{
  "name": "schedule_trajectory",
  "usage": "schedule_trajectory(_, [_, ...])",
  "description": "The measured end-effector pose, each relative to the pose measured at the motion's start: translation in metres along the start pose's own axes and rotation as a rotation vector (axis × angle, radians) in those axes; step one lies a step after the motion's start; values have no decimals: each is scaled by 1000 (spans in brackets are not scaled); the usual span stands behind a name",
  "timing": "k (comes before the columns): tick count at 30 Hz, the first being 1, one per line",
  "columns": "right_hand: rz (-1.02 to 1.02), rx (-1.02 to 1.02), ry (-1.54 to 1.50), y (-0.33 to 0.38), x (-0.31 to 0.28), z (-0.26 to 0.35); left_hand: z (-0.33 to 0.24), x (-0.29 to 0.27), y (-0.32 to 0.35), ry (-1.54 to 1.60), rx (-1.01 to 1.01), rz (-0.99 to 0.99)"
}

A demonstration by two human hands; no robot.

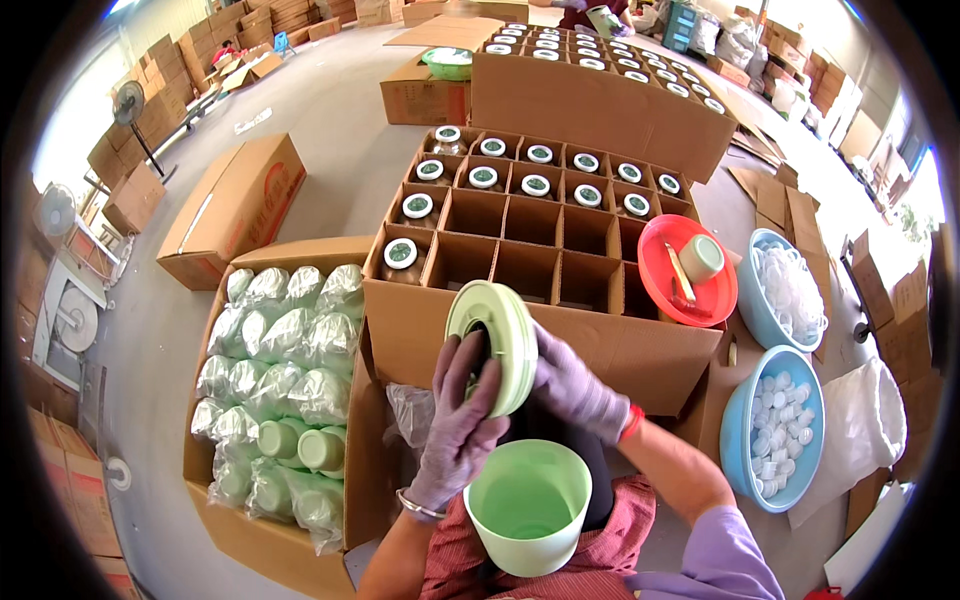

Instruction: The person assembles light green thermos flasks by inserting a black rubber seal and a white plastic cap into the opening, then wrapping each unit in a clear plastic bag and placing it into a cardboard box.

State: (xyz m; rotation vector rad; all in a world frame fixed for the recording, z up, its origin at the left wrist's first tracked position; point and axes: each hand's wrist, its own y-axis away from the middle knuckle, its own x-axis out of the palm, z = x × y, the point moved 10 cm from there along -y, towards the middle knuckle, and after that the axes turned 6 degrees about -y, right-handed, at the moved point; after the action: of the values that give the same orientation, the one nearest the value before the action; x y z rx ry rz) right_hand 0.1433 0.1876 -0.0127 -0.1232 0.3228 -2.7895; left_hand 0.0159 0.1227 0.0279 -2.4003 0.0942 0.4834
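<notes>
A round pale green lid [515, 350] with a stepped rim is held up on its edge between both hands, above my lap. My left hand [460, 430], in a greyish-purple glove, grips its near left face, fingers curled over a dark opening in the middle. My right hand [580, 390], gloved too, holds the lid's right edge; part of its fingers is hidden behind the lid. Below them a pale green plastic bucket [530, 560] stands upright between my legs, its mouth uncovered and only the bare inside showing.
Ahead stands a divided carton [540, 330] partly filled with white-lidded jars [403, 254]. A red basin [655, 250] rests on its right corner. At left, a carton [360, 450] holds bagged green containers [280, 440]. Blue basins [735, 440] with white caps and white rings stand right.
</notes>
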Motion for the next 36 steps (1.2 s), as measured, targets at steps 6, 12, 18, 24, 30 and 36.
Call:
schedule_trajectory(6, [-262,108,1288,-99,-125,-12,58,-11,18,-232,-179,-42])
schedule_trajectory(12, [43,-187,1568,-194,-28,-51,122,-26,56,165,-622,-121])
schedule_trajectory(18, [431,-108,1177,-255,91,-171,156,-26,71,618,-866,-262])
schedule_trajectory(24, [173,-412,1037,-241,76,-66,186,-39,57,808,-775,-426])
schedule_trajectory(30, [279,-720,912,-137,85,123,188,-18,-17,1460,-763,-390])
schedule_trajectory(36, [-71,-773,856,-25,32,117,118,43,-6,1975,-694,-68])
